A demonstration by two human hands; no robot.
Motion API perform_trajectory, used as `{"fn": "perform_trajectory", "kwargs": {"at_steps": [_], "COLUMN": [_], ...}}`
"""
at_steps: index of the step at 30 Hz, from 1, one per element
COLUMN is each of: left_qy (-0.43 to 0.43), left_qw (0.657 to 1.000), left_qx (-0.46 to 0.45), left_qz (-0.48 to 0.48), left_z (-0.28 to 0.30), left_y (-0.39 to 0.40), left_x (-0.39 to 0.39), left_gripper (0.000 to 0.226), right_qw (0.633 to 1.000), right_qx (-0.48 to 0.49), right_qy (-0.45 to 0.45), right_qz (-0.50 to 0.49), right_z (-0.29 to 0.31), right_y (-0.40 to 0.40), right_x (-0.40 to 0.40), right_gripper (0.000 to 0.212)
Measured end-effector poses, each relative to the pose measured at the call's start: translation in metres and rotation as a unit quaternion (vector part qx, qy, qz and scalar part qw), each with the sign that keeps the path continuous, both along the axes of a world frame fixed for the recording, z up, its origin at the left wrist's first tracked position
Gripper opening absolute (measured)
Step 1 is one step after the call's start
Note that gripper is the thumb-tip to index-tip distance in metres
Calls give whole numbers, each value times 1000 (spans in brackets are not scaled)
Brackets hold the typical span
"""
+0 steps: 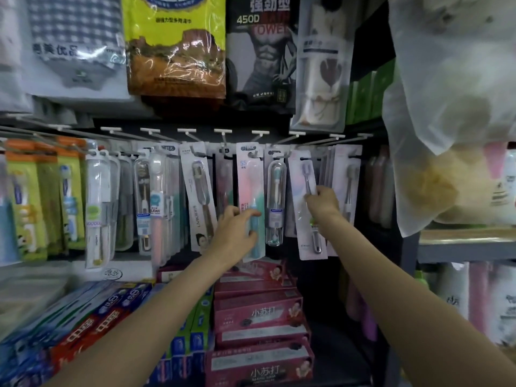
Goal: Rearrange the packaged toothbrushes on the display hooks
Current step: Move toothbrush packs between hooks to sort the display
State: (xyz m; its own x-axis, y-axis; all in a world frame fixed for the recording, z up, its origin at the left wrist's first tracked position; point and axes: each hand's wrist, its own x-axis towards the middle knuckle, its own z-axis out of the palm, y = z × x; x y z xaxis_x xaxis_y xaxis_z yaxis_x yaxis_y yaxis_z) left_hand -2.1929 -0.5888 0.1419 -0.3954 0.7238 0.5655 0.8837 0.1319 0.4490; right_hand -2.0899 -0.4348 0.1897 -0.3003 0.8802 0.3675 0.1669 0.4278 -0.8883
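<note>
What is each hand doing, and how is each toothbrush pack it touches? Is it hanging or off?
left hand: fingers curled round the pink and teal pack
pink and teal pack: hanging on its hook, gripped near the bottom
right hand: pinching the pale lilac pack
pale lilac pack: hanging, tilted, held at its middle
clear tube pack: hanging, untouched

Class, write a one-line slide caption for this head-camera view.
Left hand grips a pink-and-teal toothbrush pack while the right hand holds a white pack on the display hooks.
</note>
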Motion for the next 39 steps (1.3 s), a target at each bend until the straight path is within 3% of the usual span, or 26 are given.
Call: {"fn": "perform_trajectory", "kwargs": {"at_steps": [8, 12, 15, 18, 22, 29, 39], "left_qy": [14, 14, 13, 21, 39, 51, -52], "left_qw": [1000, 1000, 999, 997, 994, 978, 955], "left_qx": [15, 20, 47, 70, 96, 189, 158], "left_qz": [-3, -12, -16, -12, -16, 67, 245], "left_z": [-3, -4, -8, -18, -27, -38, -74], "left_y": [-1, 4, 1, -11, -44, -172, -393], "left_x": [-8, -11, -14, -23, -46, -126, -293], "left_gripper": [40, 38, 37, 36, 34, 27, 31], "right_qw": [996, 998, 993, 998, 987, 938, 898], "right_qx": [-64, -55, -86, -26, 152, 337, 310], "right_qy": [57, -15, -70, -65, -19, 17, -39], "right_qz": [-3, 4, 27, -1, -41, 77, 310], "right_z": [0, -12, -36, -54, -42, -26, -54], "right_y": [8, 11, 7, -12, -58, -177, -391], "right_x": [-7, -1, 4, 10, 5, -107, -334], "right_gripper": [46, 35, 47, 43, 34, 24, 24]}}
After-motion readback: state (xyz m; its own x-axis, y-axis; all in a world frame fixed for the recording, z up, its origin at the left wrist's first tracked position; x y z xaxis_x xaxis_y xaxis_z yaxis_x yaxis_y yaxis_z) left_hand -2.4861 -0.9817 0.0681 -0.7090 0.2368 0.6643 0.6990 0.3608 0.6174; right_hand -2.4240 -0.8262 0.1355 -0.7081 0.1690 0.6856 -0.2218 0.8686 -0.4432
